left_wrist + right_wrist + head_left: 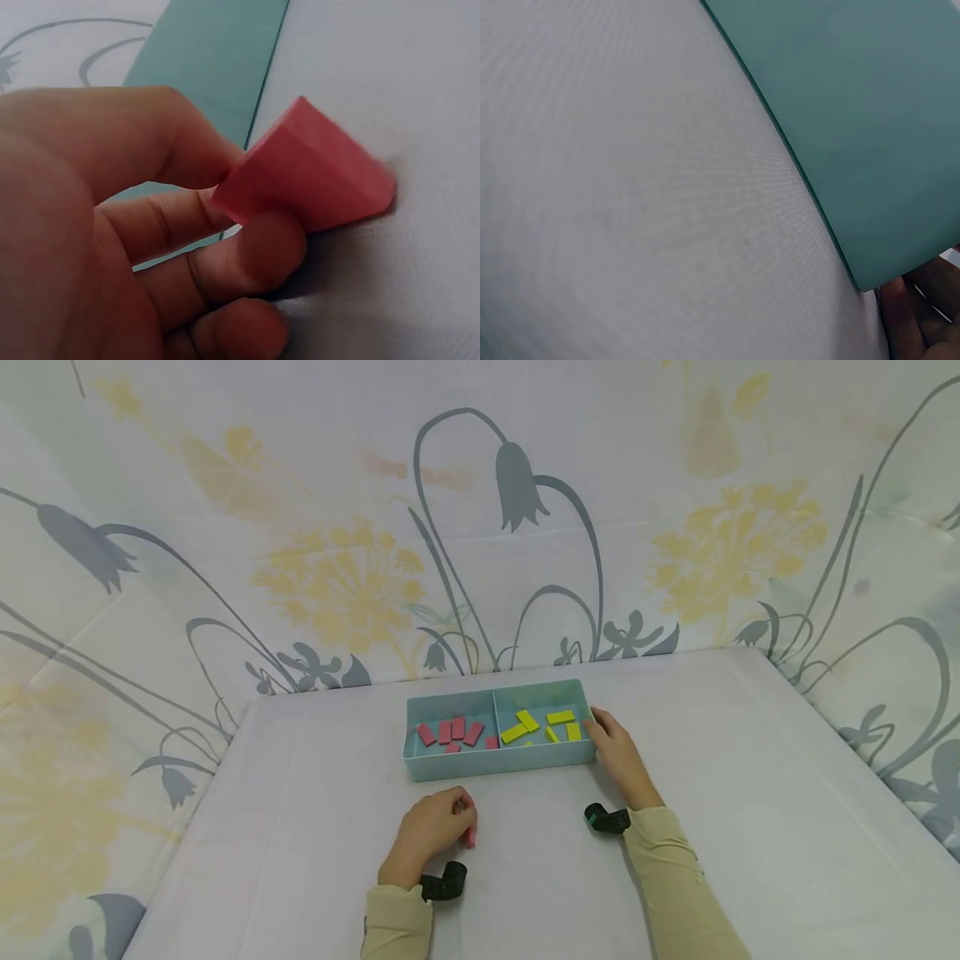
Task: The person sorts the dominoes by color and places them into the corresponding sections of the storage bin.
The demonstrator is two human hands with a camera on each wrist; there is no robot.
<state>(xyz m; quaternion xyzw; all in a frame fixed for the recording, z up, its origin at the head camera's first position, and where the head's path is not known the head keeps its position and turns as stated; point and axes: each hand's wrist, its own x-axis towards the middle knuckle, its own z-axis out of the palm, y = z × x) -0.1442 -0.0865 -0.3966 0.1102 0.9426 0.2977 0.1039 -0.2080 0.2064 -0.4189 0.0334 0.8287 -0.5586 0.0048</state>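
Note:
A pink rectangular block (315,169) is pinched between the thumb and fingers of my left hand (433,827). One end of the block is down at the white cloth in the left wrist view. In the head view the hand mostly covers it, in front of a teal two-compartment tray (495,763). At the tray's right end, my right hand (618,756) grips the short wall. Only some of its fingers (904,322) show beyond the tray's corner in the right wrist view. Several pink blocks (457,727) lie in the left compartment, several yellow blocks (527,721) in the right.
A white cloth (757,827) covers the table under the tray and both hands. Behind and at the sides hangs flower-patterned fabric (637,435), close to the tray's far side. Black cameras sit on the left wrist (446,882) and right wrist (607,818).

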